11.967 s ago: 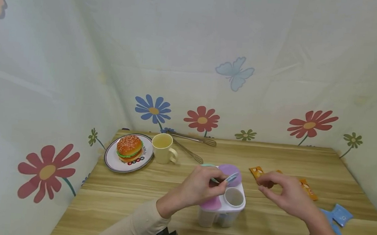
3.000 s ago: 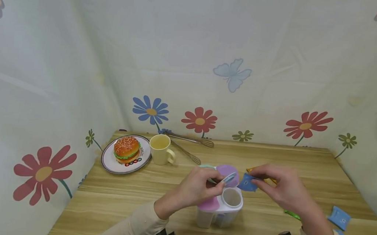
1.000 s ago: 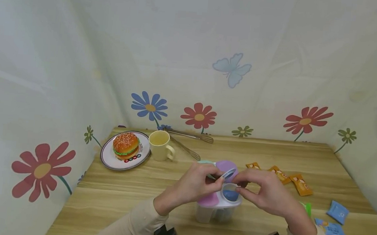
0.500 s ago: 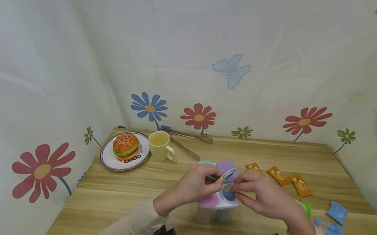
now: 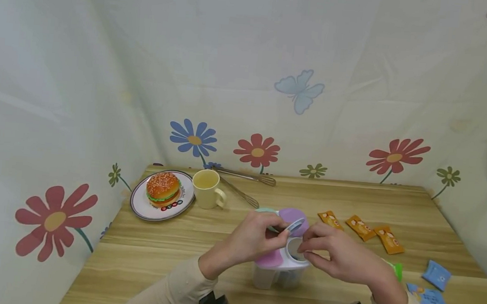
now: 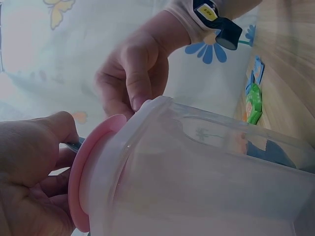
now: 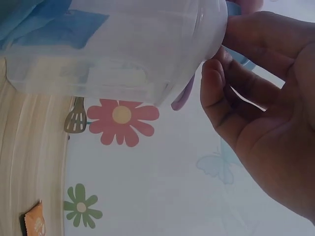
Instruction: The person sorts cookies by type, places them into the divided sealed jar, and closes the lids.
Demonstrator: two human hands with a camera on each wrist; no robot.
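A clear plastic storage container (image 5: 263, 278) with a white top stands at the table's front middle. My left hand (image 5: 254, 238) pinches its raised blue lid (image 5: 295, 226) between thumb and fingers. My right hand (image 5: 340, 252) is at the rim of the uncovered round opening (image 5: 295, 249), with nothing between its bent fingers. Through the container wall in the right wrist view, blue packets (image 7: 66, 27) lie at the bottom. Purple (image 5: 291, 216), mint (image 5: 267, 211) and pink (image 6: 78, 182) lids cover the other openings.
Three orange packets (image 5: 359, 227) lie behind the right hand. Two blue packets (image 5: 436, 275) and a partly hidden green one (image 5: 397, 270) lie at the right. At the back left are a plate (image 5: 138, 208) with a hamburger (image 5: 163, 187), a yellow mug (image 5: 206, 194) and a slotted turner (image 7: 76, 120).
My right hand brought a blue packet from the right to the opening and let it go; it has dropped inside. My left hand still holds the blue lid up.
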